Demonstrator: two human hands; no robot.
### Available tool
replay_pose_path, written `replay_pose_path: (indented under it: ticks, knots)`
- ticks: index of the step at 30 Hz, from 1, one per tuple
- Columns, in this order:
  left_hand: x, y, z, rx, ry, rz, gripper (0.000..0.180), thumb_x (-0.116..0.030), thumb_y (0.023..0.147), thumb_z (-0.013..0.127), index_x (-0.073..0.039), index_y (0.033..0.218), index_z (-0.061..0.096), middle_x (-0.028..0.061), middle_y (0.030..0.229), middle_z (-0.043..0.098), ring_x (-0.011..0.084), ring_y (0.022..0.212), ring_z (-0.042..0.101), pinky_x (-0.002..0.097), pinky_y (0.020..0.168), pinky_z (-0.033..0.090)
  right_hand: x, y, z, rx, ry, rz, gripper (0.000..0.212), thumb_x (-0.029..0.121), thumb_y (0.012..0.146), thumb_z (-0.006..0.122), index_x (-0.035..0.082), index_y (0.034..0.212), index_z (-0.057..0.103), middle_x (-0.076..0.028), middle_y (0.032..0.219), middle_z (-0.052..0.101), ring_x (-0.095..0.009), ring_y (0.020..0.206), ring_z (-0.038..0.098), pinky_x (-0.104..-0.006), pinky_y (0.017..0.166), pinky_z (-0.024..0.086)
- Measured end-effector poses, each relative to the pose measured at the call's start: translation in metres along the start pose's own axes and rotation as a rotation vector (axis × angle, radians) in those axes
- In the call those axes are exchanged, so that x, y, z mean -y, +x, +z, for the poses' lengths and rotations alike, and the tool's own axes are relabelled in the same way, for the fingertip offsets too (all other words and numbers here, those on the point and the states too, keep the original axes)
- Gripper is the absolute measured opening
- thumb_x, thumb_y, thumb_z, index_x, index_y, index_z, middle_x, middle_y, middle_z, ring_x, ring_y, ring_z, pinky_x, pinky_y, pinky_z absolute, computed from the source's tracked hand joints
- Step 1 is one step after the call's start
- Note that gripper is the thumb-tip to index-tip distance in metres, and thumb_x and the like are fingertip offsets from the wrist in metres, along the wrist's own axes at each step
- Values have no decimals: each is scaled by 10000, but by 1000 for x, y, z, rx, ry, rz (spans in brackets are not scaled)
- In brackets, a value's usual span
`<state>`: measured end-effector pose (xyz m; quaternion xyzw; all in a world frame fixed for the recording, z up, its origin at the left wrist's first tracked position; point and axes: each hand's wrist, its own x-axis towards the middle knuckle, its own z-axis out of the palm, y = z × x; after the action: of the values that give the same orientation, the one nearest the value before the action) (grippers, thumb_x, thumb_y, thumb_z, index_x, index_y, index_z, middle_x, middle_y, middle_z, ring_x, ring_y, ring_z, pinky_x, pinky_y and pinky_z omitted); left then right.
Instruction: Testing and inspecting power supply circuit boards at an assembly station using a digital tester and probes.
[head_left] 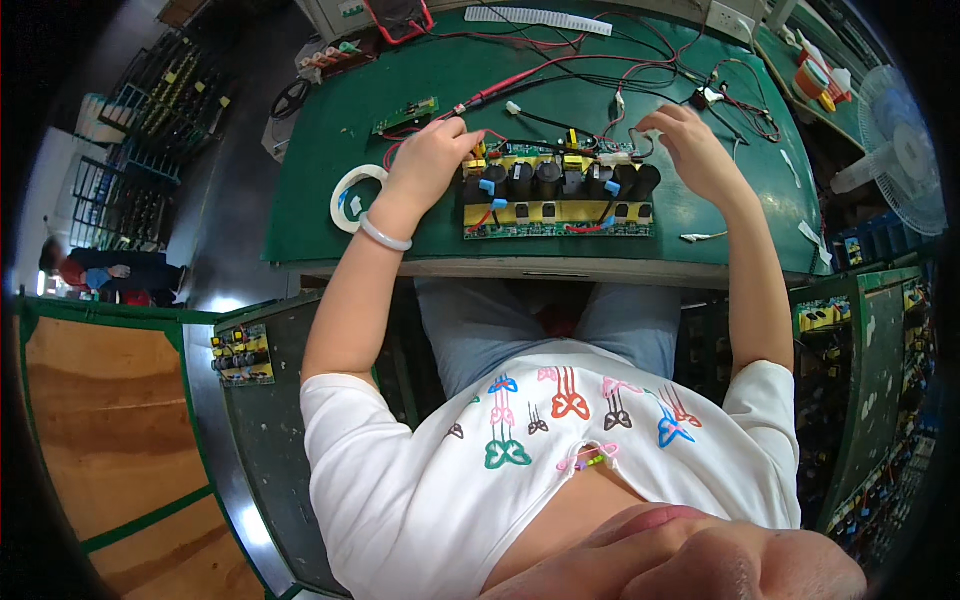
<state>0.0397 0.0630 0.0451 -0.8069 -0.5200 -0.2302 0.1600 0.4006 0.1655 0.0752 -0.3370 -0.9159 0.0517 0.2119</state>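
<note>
Texts, labels, numbers, signs: none readable; large board (535, 214): any print too small to make out; small board (408, 116): likewise.

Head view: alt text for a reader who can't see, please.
A person's left hand is at the far left corner of a circuit board on a green tabletop; the right hand is near wires by the far right corner.

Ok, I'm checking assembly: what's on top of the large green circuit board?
The large green circuit board carries black cylinders, yellow strips and blue-tipped wires; its surface beneath the cylinders is covered.
</note>
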Motion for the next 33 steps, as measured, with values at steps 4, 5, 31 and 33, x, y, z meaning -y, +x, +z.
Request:
replay_pose_path:
  ticks: [4,5,31,33]
  knots:
    - [2,5,-12,210,94,54,238,-88,824,681,-116,1053,738,54,797,641,251,791,632,375,717,546,2,0,-11,133,219,-47,365,-144,843,568,58,1140,637,-114,1177,588,-345,1114,558,-420,947,491]
    - [2,6,-12,219,123,60,168,-109,845,674,-109,1000,738,58,779,637,250,790,635,377,710,545,5,2,-10,156,336,-156,320,-101,866,571,52,1139,637,-120,1151,602,-343,1099,564,-419,932,489]
    - [27,-35,-37,218,314,139,171,-97,793,643,-110,940,729,17,889,628,206,921,611,354,842,513,5,27,18,128,-307,-29,288,217,962,621,148,1234,555,-73,1178,614,-295,1196,531,-449,976,425]
    - [27,-49,-32,151,275,123,208,-68,803,624,-89,983,727,27,947,642,222,988,595,389,956,472,-15,23,17,140,-166,43,336,209,961,621,172,1285,541,-63,1193,607,-287,1213,514,-448,1010,391]
